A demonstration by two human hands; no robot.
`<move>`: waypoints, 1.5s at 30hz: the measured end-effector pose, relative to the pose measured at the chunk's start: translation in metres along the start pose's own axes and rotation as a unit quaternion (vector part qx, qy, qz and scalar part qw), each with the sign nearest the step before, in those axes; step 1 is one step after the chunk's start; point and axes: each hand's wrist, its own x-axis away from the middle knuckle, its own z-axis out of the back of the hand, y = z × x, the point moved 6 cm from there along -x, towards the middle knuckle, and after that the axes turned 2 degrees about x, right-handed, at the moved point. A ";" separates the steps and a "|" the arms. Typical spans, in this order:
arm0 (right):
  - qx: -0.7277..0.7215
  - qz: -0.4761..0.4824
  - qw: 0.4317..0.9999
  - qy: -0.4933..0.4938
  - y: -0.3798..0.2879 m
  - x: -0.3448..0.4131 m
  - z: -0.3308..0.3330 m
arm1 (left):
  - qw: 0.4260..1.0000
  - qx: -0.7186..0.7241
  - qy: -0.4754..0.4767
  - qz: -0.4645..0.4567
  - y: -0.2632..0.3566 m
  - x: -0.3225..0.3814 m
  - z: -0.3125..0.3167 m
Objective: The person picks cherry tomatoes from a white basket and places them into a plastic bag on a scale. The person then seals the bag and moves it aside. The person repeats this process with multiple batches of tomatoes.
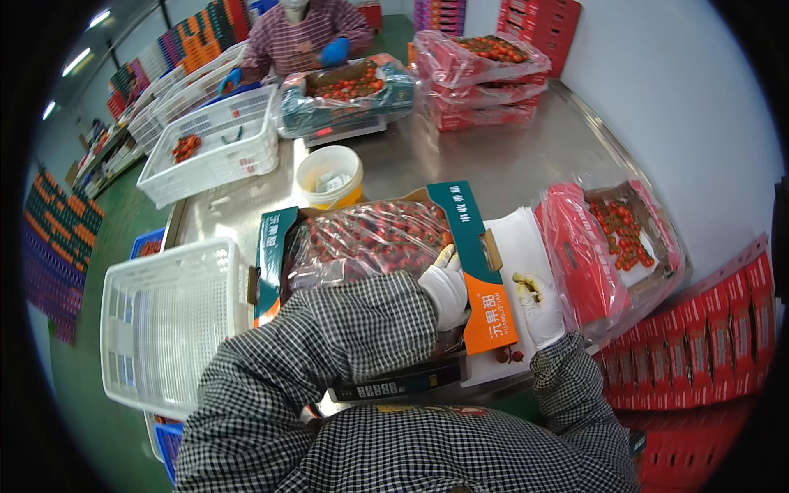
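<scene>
My left hand (445, 288), in a white glove with yellowed fingertips, reaches into a green and orange cardboard box (471, 246). Its fingers touch the clear plastic film (370, 234) along the box's right inner wall; whether they pinch it is unclear. Under the film lie many small red cherry tomatoes (394, 219). The box rests on a scale with a keypad (376, 389). Just right of the box, my gloved right hand (541, 308) hovers at white paper sheets (515, 246), fingers curled and apart, nothing visible between them. Loose dark red tomatoes (509, 355) lie below it on the paper.
A white plastic crate (172, 326) stands left, a yellow-white bucket (330, 175) behind the box. Right is a film-wrapped red box of tomatoes (579, 259). Across the steel table (493, 154), a blue-gloved person (302, 37) works near another tomato box (345, 101); stacked red boxes (484, 80) stand beside it.
</scene>
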 end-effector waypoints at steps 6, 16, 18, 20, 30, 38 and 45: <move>-0.186 -0.171 0.964 -0.088 0.059 0.002 -0.026 | 0.942 0.215 0.244 -0.089 -0.065 0.138 0.009; -0.511 -0.260 0.784 -0.238 0.027 -0.041 -0.086 | 0.444 0.664 0.474 0.369 -0.217 0.322 -0.171; -0.580 -0.255 0.735 -0.241 0.008 -0.033 -0.100 | 0.455 0.705 0.483 0.250 -0.211 0.296 -0.191; -0.452 -0.190 0.858 -0.156 0.007 -0.025 -0.092 | 0.510 0.679 0.503 0.163 -0.205 0.267 -0.194; -0.308 -0.158 0.936 -0.057 0.033 0.117 -0.044 | 0.530 0.581 0.602 0.138 -0.093 0.238 -0.141; -0.631 -0.201 0.742 0.108 0.058 0.432 0.053 | 0.524 0.788 0.321 -0.042 0.102 0.181 -0.120; -0.611 -0.277 0.657 0.344 0.141 0.663 0.182 | 0.548 0.828 0.036 -0.113 0.286 0.086 -0.173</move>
